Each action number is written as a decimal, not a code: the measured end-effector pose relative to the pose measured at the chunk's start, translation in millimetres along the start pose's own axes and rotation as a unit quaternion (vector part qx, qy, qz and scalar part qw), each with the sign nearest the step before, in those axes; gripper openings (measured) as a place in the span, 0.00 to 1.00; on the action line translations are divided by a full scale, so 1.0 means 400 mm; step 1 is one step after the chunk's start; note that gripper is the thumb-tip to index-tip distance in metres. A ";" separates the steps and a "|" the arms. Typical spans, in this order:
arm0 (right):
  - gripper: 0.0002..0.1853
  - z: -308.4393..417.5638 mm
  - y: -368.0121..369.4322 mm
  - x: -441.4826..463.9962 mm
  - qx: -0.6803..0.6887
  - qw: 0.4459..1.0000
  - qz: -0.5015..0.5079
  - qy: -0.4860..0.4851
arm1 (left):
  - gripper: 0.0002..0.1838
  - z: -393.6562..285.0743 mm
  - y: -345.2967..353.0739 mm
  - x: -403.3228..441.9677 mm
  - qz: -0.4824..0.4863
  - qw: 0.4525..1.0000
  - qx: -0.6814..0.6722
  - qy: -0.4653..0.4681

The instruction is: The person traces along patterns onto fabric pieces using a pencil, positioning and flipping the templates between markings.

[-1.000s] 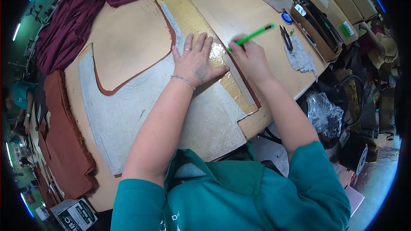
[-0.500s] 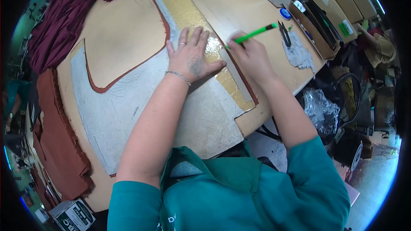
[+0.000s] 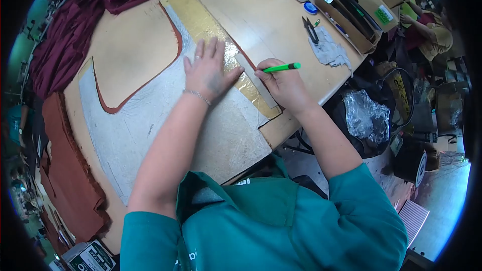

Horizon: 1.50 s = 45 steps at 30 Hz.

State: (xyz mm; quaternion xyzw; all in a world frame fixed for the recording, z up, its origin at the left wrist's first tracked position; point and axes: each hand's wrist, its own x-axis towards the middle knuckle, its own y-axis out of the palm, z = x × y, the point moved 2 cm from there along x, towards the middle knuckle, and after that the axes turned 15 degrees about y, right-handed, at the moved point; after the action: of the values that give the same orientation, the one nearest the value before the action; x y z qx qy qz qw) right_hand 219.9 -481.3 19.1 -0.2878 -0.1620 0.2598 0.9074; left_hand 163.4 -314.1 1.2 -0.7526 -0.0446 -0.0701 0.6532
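Observation:
My left hand (image 3: 208,74) lies flat with fingers spread on a large grey pattern template (image 3: 173,125) edged with a yellow taped strip (image 3: 193,16). Rust-brown fabric (image 3: 178,42) shows as a narrow border beneath the template's curved and right edges. Beside the right edge, my right hand (image 3: 286,90) is closed around a green pen (image 3: 282,68). The pen's tip is hidden by my fingers, close to that edge. A narrow grey strip (image 3: 258,83) lies along the yellow part, between my two hands.
Rust-brown fabric pieces (image 3: 73,170) hang at the table's left, with maroon cloth (image 3: 65,45) behind. Snips (image 3: 311,31), a grey cloth scrap (image 3: 332,52) and a cardboard box (image 3: 351,32) sit at right. A plastic bag (image 3: 366,115) is beyond the edge; another person (image 3: 432,35) is farther right.
My right hand has moved with the pen toward me along the template's right edge, and the pen lies flatter. My left hand stays pressed on the template. The whole view has shifted slightly.

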 end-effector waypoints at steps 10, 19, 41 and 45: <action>0.08 -0.017 -0.020 -0.055 -0.046 0.999 -0.003 -0.016 | 0.25 -0.189 -0.003 -0.130 -0.028 0.990 -0.120 0.068; 0.06 -0.027 -0.003 -0.042 -0.028 0.998 -0.034 -0.048 | 0.24 -0.189 0.006 -0.134 -0.057 0.991 -0.093 0.073; 0.06 -0.021 -0.041 -0.122 -0.002 0.999 -0.029 0.016 | 0.24 -0.193 -0.001 -0.133 -0.037 0.990 -0.122 0.066; 0.06 -0.009 -0.041 -0.142 -0.018 0.999 -0.027 0.028 | 0.24 -0.190 -0.004 -0.138 -0.037 0.989 -0.126 0.063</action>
State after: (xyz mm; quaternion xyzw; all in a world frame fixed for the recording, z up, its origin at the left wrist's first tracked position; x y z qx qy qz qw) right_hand 181.5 -526.5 18.2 -0.3067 -0.1492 0.2243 0.9129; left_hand 104.9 -387.9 4.1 -0.8208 -0.0215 -0.1468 0.5516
